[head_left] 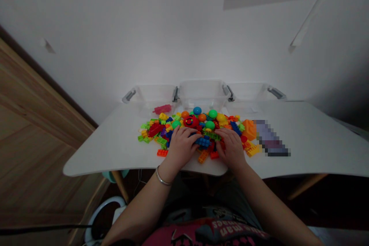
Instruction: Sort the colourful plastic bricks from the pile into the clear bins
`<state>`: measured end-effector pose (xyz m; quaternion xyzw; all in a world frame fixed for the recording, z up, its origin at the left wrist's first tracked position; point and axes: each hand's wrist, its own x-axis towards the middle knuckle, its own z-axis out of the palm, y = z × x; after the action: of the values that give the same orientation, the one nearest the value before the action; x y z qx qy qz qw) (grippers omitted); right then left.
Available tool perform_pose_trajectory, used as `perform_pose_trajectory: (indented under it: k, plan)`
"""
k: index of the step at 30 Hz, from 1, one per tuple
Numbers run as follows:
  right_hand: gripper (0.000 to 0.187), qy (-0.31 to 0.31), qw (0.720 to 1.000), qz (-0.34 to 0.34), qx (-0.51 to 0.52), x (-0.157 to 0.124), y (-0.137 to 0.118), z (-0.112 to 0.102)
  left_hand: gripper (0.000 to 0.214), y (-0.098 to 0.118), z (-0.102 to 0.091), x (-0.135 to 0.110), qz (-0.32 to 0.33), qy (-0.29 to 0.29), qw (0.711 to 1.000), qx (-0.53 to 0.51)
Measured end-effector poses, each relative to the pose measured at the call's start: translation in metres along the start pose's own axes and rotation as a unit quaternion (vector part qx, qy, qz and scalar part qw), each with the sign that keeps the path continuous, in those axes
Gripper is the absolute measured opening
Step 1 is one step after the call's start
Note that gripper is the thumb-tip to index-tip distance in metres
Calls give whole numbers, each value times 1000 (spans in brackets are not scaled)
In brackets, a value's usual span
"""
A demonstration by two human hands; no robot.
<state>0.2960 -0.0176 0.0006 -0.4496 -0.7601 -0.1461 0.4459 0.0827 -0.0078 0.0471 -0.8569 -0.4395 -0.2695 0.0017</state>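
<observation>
Clear plastic bins (203, 92) beyond the hands: only one red piece (163, 109) is seen inside; the brick heap (161, 130) is pressed under the open, spread left hand (181, 148) and right hand (230, 149).

Single view, worn on the head, faces forward and down. The table (311, 150) sits close, in the lower frame; left hand (181, 150) and right hand (231, 150) lie toward 6 o'clock; wall (184, 34) fills 12 o'clock.

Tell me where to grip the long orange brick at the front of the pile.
Pinch the long orange brick across its narrow sides at mid-length, coming from above on the near side. It lies slanted at the front edge of the pile, between the left hand and right hand, leaving its long sides reachable.
</observation>
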Motion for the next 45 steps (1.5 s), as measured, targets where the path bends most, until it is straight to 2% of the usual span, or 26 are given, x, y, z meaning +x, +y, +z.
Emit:
perform_pose_trajectory:
  k: [9, 17, 24, 28, 31, 34, 38, 41, 42, 43, 45]
  plan:
    - [33, -10, 1000, 9, 2, -2, 1, 1, 32, -10, 8, -6, -5, 49, 998, -27]
    - [31, -11, 1000, 11, 2, -2, 0, 2, 32, -12, 5, 2, -3, 65, 995, -80]
    - [29, -3, 1000, 5, -1, 0, 0, 1, 26, -25, 12, 4, -20, 161, 971, -173]
    - [29, -2, 1000, 9, 1, 0, -1, 1, 30, -34, 13, 4, -88, 232, 943, -222]
    - [28, -2, 1000, 11, 1, -1, 0, 0, 31, -42, 0, 11, -147, 283, 903, -287]
    - [28, -1, 1000, 11, 1, 0, 0, 0, 32, -55, -27, 27, -152, 353, 852, -355]
    - [28, 0, 1000, 12, -1, 0, 0, 0, 31, -88, -63, 56, -173, 433, 778, -420]
    - [28, 0, 1000, 15, 4, 0, 1, -1, 24, -118, -77, 78, -222, 482, 730, -430]
    - [29, 0, 1000, 17, 6, -1, 1, -1, 24, -127, -79, 84, -241, 497, 722, -418]
    - [29, 1, 1000, 18, 6, -1, 1, -1, 25, -135, -81, 89, -261, 500, 726, -393]
    - [29, 2, 1000, 17, 5, -1, 3, -2, 27, -147, -83, 98, -292, 465, 769, -327]
